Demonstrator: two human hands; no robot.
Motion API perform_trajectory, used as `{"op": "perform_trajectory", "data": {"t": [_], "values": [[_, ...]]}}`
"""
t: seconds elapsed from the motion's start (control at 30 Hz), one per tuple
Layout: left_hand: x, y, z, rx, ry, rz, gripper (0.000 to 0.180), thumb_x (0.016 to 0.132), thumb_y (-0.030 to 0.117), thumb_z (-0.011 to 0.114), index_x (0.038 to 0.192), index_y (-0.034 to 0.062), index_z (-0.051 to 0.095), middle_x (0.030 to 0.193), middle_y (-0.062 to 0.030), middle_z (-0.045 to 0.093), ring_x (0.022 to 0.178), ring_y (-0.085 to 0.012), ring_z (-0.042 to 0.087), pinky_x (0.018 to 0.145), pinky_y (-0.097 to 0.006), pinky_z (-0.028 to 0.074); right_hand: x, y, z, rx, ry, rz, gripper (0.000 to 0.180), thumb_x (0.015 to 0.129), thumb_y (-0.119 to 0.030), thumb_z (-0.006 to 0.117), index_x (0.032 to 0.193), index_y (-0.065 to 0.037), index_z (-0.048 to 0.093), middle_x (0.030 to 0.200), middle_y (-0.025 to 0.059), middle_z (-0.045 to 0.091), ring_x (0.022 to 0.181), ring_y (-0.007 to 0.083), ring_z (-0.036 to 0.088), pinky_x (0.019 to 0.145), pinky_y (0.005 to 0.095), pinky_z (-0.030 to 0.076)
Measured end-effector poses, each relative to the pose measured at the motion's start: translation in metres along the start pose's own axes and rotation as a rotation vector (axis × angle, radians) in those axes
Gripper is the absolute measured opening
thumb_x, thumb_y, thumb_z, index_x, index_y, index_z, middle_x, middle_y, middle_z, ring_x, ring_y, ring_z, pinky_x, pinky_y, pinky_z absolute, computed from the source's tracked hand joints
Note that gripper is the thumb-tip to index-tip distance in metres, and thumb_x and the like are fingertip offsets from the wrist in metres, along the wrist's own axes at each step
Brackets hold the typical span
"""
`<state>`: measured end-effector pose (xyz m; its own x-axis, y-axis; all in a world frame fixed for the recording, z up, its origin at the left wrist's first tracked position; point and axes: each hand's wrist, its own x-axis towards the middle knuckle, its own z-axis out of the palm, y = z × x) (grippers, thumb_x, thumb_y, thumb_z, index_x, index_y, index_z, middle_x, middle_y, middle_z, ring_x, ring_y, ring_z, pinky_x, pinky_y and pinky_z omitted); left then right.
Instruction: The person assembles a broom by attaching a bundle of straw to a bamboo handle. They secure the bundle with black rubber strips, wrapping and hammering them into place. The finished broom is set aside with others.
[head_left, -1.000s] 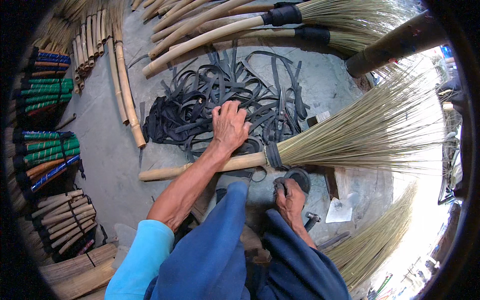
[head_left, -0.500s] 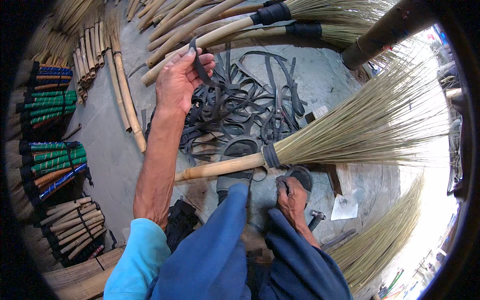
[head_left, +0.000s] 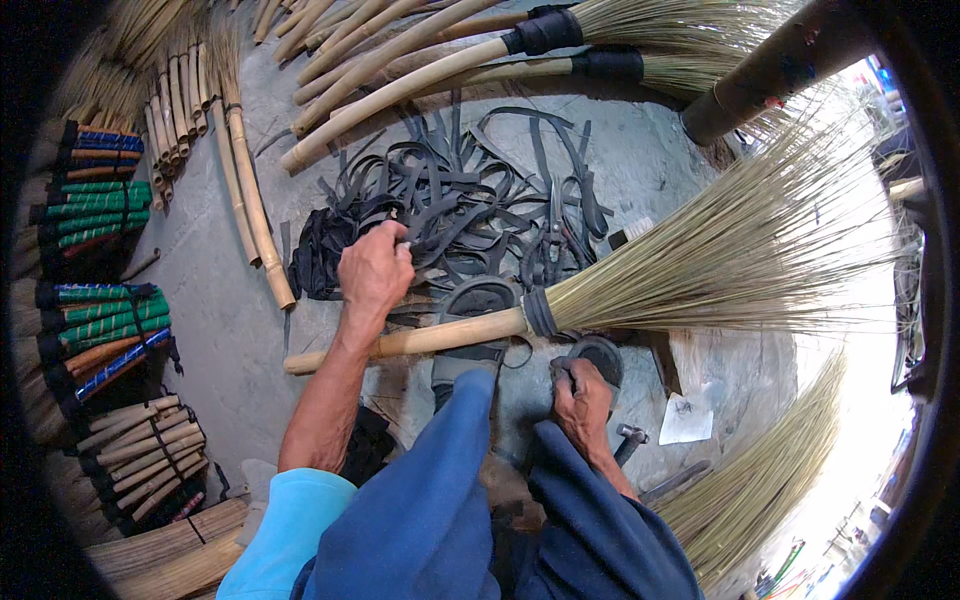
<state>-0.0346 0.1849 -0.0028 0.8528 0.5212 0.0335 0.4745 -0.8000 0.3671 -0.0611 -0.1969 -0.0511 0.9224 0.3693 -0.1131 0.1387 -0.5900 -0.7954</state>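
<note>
A straw broom [head_left: 700, 260] with a pale bamboo handle [head_left: 420, 340] and a black band lies across in front of me, its bristles fanning right. My left hand [head_left: 373, 270] reaches over the handle into a heap of black rubber strips [head_left: 450, 200] and pinches one strip. My right hand [head_left: 583, 395] rests low beside my knee, its fingers closed on a dark rounded object [head_left: 598, 355] just under the broom's band. My blue trouser legs [head_left: 440, 500] fill the lower middle.
Finished brooms [head_left: 480, 50] lie at the top. Loose bamboo sticks [head_left: 245, 190] lie at the left of the strips. Handle bundles wrapped in green and blue [head_left: 90, 250] stack along the left edge. A hammer [head_left: 628, 440], a paper scrap [head_left: 688, 420] and another broom head [head_left: 760, 480] sit at the lower right.
My left hand, raised high with a black strip half a second ago, has come back down onto the strip heap. The broom and my right hand have barely moved.
</note>
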Motion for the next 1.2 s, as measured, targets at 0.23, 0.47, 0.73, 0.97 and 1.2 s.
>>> {"op": "perform_trajectory", "data": {"t": [0.23,0.47,0.73,0.97,1.2], "values": [[0.057,0.034,0.050,-0.111,0.250,0.274,0.024,0.093,0.012,0.075,0.117,0.0072,0.075,0.115,-0.0146,0.078,0.110,-0.0393,0.073,0.096,-0.052,0.057,-0.001,0.000,0.002,-0.042,-0.012,0.013,0.016,0.091,-0.005,0.072,0.106,-0.001,0.079,0.102,0.0197,0.078,0.101,0.0404,0.076,0.092,0.0446,0.059],[0.105,0.063,0.115,-0.123,0.218,0.281,0.024,0.092,0.015,0.074,0.116,0.0101,0.077,0.124,-0.0125,0.074,0.121,-0.0375,0.067,0.102,-0.056,0.050,-0.001,0.007,0.005,-0.058,-0.027,0.039,0.026,0.089,-0.007,0.071,0.113,-0.007,0.081,0.107,0.0182,0.078,0.102,0.0407,0.075,0.091,0.0460,0.060],[0.088,0.052,0.088,-0.086,0.220,0.338,0.012,0.091,0.014,0.076,0.103,0.0138,0.079,0.130,-0.0098,0.077,0.135,-0.0301,0.066,0.114,-0.052,0.044,0.000,0.003,0.002,0.033,0.011,0.023,0.024,0.090,-0.006,0.068,0.111,-0.007,0.081,0.105,0.0179,0.078,0.100,0.0399,0.076,0.089,0.0451,0.060],[0.090,0.068,-0.052,-0.632,0.395,0.156,0.013,0.106,0.013,0.073,0.113,0.0055,0.080,0.104,-0.0064,0.083,0.100,-0.0180,0.078,0.091,-0.036,0.060,-0.004,0.011,0.005,0.035,0.042,0.000,0.022,0.090,-0.009,0.069,0.108,-0.006,0.081,0.104,0.0186,0.078,0.099,0.0414,0.075,0.087,0.0460,0.060],[0.046,0.082,-0.081,-0.682,0.254,0.128,0.019,0.114,0.010,0.060,0.128,0.0045,0.072,0.103,-0.0039,0.070,0.089,-0.0097,0.063,0.079,-0.027,0.052,-0.010,0.017,0.005,-0.050,0.028,-0.043,0.033,0.090,-0.012,0.069,0.121,-0.007,0.076,0.111,0.0200,0.076,0.104,0.0450,0.074,0.090,0.0523,0.060]]}}
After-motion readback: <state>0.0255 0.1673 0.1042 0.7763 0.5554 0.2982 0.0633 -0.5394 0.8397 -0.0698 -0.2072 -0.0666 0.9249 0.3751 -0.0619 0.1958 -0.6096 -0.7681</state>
